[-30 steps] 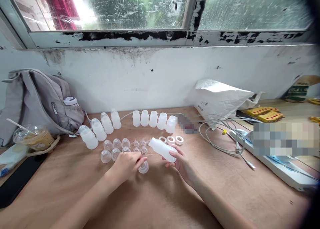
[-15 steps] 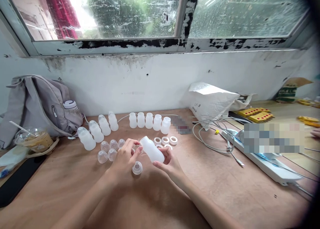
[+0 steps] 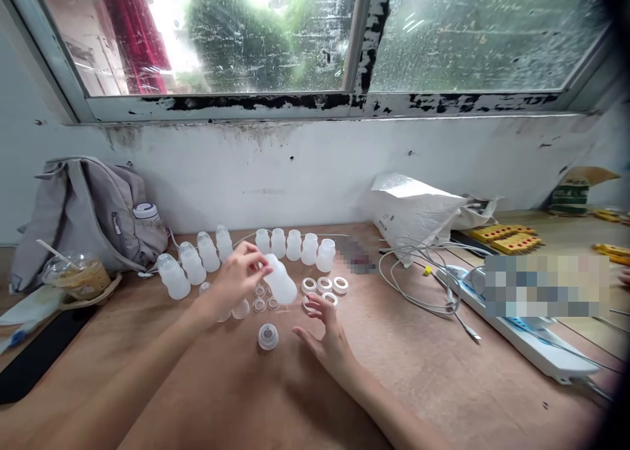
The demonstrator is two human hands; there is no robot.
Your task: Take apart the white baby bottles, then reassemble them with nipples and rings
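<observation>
My left hand (image 3: 235, 279) grips a white plastic bottle (image 3: 282, 283) by its neck and holds it just above the wooden table (image 3: 443, 384). With its fingers spread and nothing in them, my right hand (image 3: 327, 335) hovers below the bottle. A teat with its collar (image 3: 268, 336) stands on the table between my hands. Behind them lie small clear caps (image 3: 241, 309), small clear teats (image 3: 259, 304) and white rings (image 3: 324, 284). A row of open white bottles (image 3: 294, 245) and a row of capped bottles (image 3: 193, 264) stand further back.
A grey backpack (image 3: 88, 207) and a plastic drink cup (image 3: 76, 274) sit at the left. At the right lie a white bag (image 3: 418, 210), coiled cables (image 3: 433, 273), a white power strip (image 3: 531, 345) and yellow parts (image 3: 506, 237). A white wall under a window stands behind.
The bottle passed from my right hand to my left, which lifted it by the neck. My right hand let go and opened. The teat stayed on the table.
</observation>
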